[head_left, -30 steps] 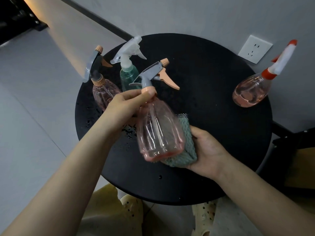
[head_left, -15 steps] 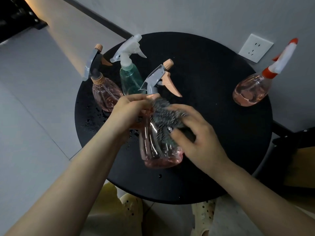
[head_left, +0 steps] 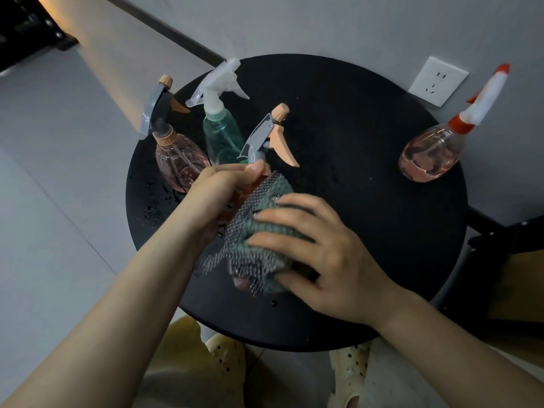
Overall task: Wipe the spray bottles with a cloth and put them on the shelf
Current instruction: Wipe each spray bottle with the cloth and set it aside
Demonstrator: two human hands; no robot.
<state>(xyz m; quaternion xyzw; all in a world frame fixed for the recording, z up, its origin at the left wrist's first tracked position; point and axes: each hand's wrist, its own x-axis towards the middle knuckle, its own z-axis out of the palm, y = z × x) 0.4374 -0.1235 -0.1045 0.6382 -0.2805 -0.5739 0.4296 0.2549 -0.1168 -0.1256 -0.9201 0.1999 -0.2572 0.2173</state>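
My left hand (head_left: 219,195) grips the neck of a pink spray bottle (head_left: 266,134) with a grey head and a peach trigger, held above the round black table (head_left: 368,187). A grey-green cloth (head_left: 259,228) covers most of that bottle's body, and my right hand (head_left: 318,254) presses the cloth around it. Only the sprayer head and a bit of the pink base show. On the table's far left stand a second pink bottle (head_left: 179,160) and a green bottle (head_left: 220,136) with a clear white sprayer. A pink bottle (head_left: 432,157) with a red and white sprayer stands at the right edge.
Water droplets (head_left: 153,210) lie on the table's left side. A white wall socket (head_left: 437,81) is behind the table on the grey wall. A dark frame with a yellowish surface (head_left: 518,278) is at the right. My yellow shoes (head_left: 350,375) show below the table edge.
My right hand moved the cloth from under the bottle's base up over its shoulder, then down the body. The cloth now wraps most of the bottle. My left hand kept its hold on the neck.
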